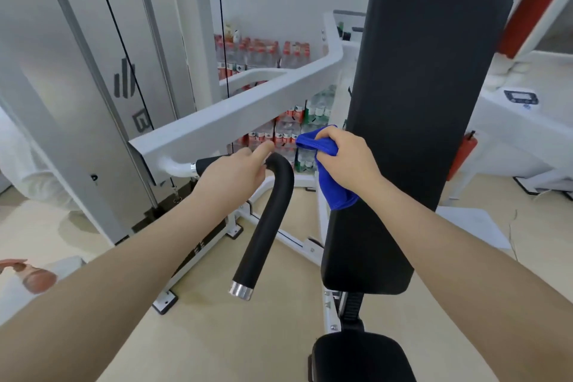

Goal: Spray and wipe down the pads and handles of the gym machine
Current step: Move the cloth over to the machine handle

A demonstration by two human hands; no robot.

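A black foam handle [266,220] bends down from the white arm [235,112] of the gym machine and ends in a silver cap. My left hand [235,172] rests on the handle's upper bend, fingers curled over it. My right hand [344,158] is shut on a bunched blue cloth [330,177], held just right of the handle and in front of the tall black back pad [424,87]. The black seat pad [359,357] shows at the bottom edge.
A brownish spray bottle [34,276] stands blurred at the far left edge. Packs of bottled water [263,56] are stacked against the wall behind the machine. The white weight-stack frame [102,87] rises on the left. A red fire extinguisher [462,155] stands right of the back pad.
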